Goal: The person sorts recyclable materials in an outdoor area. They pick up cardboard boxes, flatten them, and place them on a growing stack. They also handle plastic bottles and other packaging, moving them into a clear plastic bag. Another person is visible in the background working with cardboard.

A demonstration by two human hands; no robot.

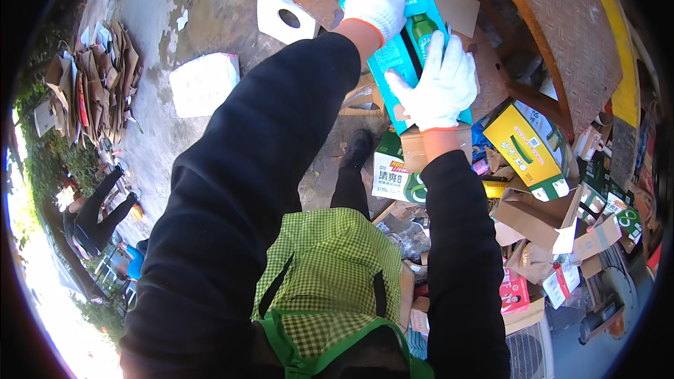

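Note:
A teal cardboard box [390, 69], printed with a green bottle, lies in front of me on a brown metal surface. My left hand [377, 4], in a white knitted glove, is closed at the box's far left part, its fingertips partly hidden. Over the near right part, my right hand [441, 90], gloved the same way, lies with fingers stretched out and thumb apart. Beside the box's far right edge is a plain brown cardboard piece [453, 7].
Right of me is a heap of flattened and torn boxes, among them a yellow carton [525, 147] and an open brown box [533, 217]. A rusty metal plate [562, 28] rises at the far right. Left are a white carton [205, 85] and stacked cardboard [95, 88]; another person [95, 214] is beyond.

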